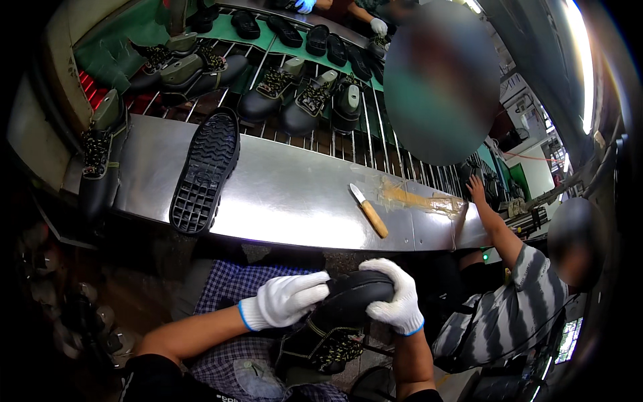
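Observation:
A black lace-up work shoe is held above my lap, its rounded toe pointing away from me and its speckled yellow-and-black laces nearer my body. My right hand, in a white knit glove, wraps round the toe from the right. From the left, my left hand, gloved the same way, presses its bent fingers against the side of the toe; its fingertips are partly hidden. Beyond them, a short knife with a wooden handle lies on the metal bench. A black treaded sole faces up at the bench's left.
Several black shoes on lasts stand on a rail conveyor behind the bench. Loose soles lie on the green belt beyond. Another shoe sits at the left end. A co-worker in a striped shirt reaches to the conveyor at right.

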Demonstrator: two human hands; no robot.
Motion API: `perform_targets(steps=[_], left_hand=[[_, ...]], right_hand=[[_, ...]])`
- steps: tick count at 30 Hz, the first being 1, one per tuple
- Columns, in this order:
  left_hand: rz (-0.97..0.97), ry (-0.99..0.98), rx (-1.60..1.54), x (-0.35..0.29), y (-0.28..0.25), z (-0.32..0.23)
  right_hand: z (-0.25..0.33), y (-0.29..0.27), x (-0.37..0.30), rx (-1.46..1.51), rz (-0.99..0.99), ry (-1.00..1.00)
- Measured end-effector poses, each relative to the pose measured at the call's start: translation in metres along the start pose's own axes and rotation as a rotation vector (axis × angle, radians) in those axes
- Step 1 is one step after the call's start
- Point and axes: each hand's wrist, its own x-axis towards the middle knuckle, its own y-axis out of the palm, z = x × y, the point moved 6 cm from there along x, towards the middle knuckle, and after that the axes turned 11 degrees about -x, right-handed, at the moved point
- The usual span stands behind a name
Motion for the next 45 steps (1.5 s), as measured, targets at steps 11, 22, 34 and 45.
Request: perform_targets(steps=[11, 22, 34, 45], left_hand=[[0.410, -0.642, -0.572, 0.069, 0.020, 0.038], [0.449, -0.920, -1.102, 0.041, 0.024, 0.062], [0.435, -0.697, -0.566, 0.037, 0.001, 0.004], [0.256, -0.691, -0.367, 0.014, 0.008, -0.041]], right_hand=[[0.014, -0.003, 0.006, -0.132, 0.126, -0.078], [-0.002, -0.008, 0.000, -0.101, 0.204, 0.075], [-0.065, -0.012, -0.021, 0.156, 0.008, 0.095], [-0.043, -0.011, -0.012, 0.179, 0.012, 0.074]])
